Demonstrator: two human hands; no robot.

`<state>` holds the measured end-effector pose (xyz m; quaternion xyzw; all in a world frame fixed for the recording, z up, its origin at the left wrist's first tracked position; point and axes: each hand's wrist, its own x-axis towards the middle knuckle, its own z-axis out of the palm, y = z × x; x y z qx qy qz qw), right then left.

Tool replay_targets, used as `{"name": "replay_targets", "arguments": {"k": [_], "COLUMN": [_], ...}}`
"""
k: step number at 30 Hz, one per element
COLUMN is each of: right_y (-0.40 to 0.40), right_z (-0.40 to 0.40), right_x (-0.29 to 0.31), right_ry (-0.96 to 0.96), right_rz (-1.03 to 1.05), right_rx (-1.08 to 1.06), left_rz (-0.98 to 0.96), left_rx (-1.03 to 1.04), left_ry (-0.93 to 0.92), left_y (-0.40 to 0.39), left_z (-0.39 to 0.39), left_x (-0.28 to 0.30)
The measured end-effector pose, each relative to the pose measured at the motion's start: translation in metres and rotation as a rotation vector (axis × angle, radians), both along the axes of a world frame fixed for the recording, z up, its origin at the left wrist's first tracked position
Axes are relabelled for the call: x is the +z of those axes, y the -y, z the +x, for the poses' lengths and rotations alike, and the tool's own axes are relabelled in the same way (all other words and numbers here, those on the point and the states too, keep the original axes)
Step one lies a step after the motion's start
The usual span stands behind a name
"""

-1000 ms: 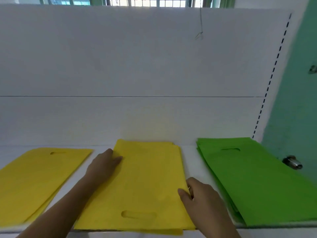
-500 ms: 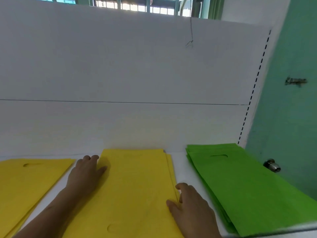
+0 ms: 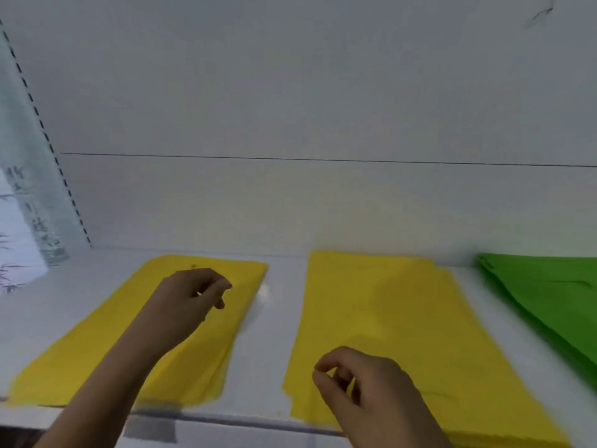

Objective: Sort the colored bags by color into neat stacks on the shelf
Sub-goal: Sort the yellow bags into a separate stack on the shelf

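Observation:
Two stacks of yellow bags and one of green lie flat on a white shelf [image 3: 271, 360]. My left hand [image 3: 187, 299] hovers over the left yellow stack [image 3: 97, 350], fingers loosely curled, holding nothing. The middle yellow stack [image 3: 397, 321] lies under my right hand [image 3: 365, 383], which hangs above its near left corner with fingers loosely curled and empty. At the far right edge of the view lies the green stack [image 3: 549, 292], its handle slot visible.
A white back panel [image 3: 290, 108] rises behind the stacks. A slotted upright [image 3: 48, 140] stands at the left, with a printed white sheet [image 3: 19, 240] beside it. The shelf's front edge [image 3: 226, 418] runs below my hands.
The view has swung left. Both hands have lifted off the middle yellow stack. My left hand now hovers over the left yellow stack.

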<state>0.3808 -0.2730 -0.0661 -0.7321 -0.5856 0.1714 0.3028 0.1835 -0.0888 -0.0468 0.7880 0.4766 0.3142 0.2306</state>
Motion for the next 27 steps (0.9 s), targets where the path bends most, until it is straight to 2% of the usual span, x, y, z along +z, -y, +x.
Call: {"name": "replay_targets", "arguments": {"k": [5, 6, 8, 10, 11, 17, 22, 27], "right_y": [-0.064, -0.075, -0.098, -0.113, -0.118, -0.129, -0.127, -0.122], "right_z": [-0.093, -0.106, -0.122, -0.132, -0.134, -0.15, -0.145, -0.127], "right_x": [-0.012, -0.013, -0.017, -0.019, -0.02, -0.019, -0.023, -0.022], "right_ry": [0.083, 0.125, 0.204, 0.242, 0.243, 0.149, 0.334, 0.276], "right_rz": [-0.043, -0.056, -0.104, -0.169, -0.189, -0.182, -0.255, -0.267], "right_rx": [-0.052, -0.077, -0.141, -0.218, -0.245, -0.287, -0.455, -0.492], "left_rz": [0.079, 0.075, 0.014, -0.024, -0.022, 0.042, 0.085, 0.081], "left_rx": [0.109, 0.157, 0.237, 0.232, 0.194, 0.063, 0.028, 0.012], "left_ry": [-0.083, -0.147, -0.402, -0.622, -0.663, -0.711, -0.687, -0.667], "left_y": [-0.039, -0.05, -0.071, -0.084, -0.088, -0.083, -0.076, -0.078], "left_z": [-0.108, -0.125, -0.151, -0.166, -0.17, -0.16, -0.154, -0.152], "left_x": [-0.015, -0.021, -0.036, -0.051, -0.057, -0.074, -0.072, -0.069]}}
